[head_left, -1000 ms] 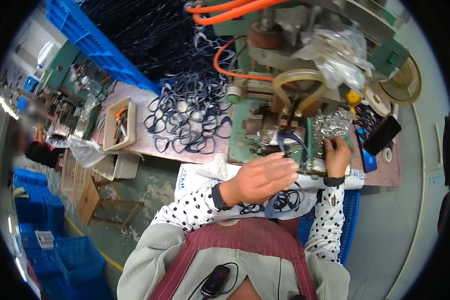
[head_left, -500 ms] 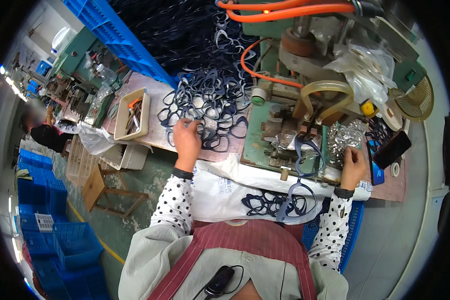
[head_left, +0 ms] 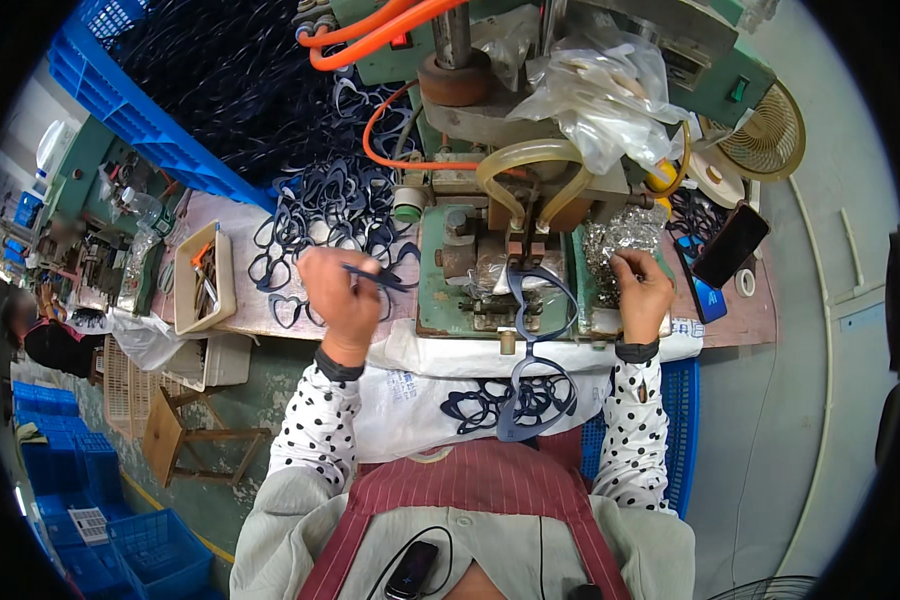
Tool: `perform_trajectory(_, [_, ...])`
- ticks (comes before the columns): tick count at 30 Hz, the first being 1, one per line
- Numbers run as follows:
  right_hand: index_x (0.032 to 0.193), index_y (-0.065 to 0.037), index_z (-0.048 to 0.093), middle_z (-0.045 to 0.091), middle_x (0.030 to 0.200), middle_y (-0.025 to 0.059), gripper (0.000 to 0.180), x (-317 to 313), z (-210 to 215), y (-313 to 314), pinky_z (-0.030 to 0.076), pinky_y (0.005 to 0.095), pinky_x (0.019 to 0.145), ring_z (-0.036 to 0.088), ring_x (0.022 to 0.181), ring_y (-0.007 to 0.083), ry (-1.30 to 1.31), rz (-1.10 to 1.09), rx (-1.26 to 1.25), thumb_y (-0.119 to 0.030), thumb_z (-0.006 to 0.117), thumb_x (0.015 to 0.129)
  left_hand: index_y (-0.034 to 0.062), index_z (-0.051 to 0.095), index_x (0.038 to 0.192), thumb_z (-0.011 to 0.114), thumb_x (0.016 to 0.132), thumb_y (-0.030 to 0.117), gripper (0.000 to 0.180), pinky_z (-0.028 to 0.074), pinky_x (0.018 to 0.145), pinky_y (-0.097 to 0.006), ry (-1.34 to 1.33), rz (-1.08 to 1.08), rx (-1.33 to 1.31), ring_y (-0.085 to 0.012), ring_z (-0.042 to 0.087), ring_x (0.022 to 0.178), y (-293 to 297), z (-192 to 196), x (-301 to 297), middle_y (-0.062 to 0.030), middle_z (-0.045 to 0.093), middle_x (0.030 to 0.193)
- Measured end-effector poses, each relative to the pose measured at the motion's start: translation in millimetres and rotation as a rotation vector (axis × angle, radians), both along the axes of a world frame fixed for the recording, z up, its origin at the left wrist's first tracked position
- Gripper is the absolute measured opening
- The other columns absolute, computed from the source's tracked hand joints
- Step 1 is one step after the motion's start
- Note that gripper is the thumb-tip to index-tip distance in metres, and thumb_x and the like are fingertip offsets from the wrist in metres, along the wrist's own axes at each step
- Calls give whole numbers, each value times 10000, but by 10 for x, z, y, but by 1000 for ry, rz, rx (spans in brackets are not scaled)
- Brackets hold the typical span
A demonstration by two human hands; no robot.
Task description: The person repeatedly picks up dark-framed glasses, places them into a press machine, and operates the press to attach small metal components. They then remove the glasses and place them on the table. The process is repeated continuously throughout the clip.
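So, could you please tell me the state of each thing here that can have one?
Left hand: closed on a dark piece.
Right hand: at the shiny heap; grip unclear.
Dark blue frame: hanging at the green machine, not held by hand.
Pile of frames: loose, overlapping.
Cream bin: open, holding tools.
Black phone: screen dark.
Fan: running or not, cannot tell.

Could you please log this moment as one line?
left hand: holds frame | right hand: at shiny bits | machine: second frame at front
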State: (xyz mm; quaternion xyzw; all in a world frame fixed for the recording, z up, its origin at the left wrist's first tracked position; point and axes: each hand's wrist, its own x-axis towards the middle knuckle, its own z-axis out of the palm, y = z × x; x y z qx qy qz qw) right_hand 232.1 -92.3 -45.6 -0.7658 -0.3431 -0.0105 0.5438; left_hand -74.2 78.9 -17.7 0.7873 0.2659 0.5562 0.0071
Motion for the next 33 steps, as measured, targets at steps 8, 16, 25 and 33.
perform_trajectory(8, [884,17,679,649,845,33,127,-518,733,39,449,219,695,575,759,97,319,438,157,34,722,766,58,595,882,684,800,88,123,417,562,-350,-102,-219,77,-266,554,605,-245,217,315,-69,597,720])
perform_trajectory(16, [945,-18,740,673,851,59,182,-662,815,159,449,232,669,579,744,104,274,537,103,-11,730,763,57,634,1004,703,733,37,281,440,652,-356,-51,-353,108,-247,564,734,-431,233,390,-63,609,867])
perform_trajectory(25, [1070,31,538,690,776,64,472,-831,832,363,379,231,515,455,562,64,399,463,101,-69,780,677,-16,620,980,562,981,143,169,453,567,-222,-295,-323,-501,-108,606,630,-431,994,550,-70,658,844])
perform_trajectory(33, [1081,24,467,689,774,61,499,-837,760,368,368,222,506,433,558,52,397,474,162,-64,761,688,-25,604,955,545,990,131,170,483,593,-205,-353,-432,-563,-106,670,713,-417,1081,566,-47,668,873])
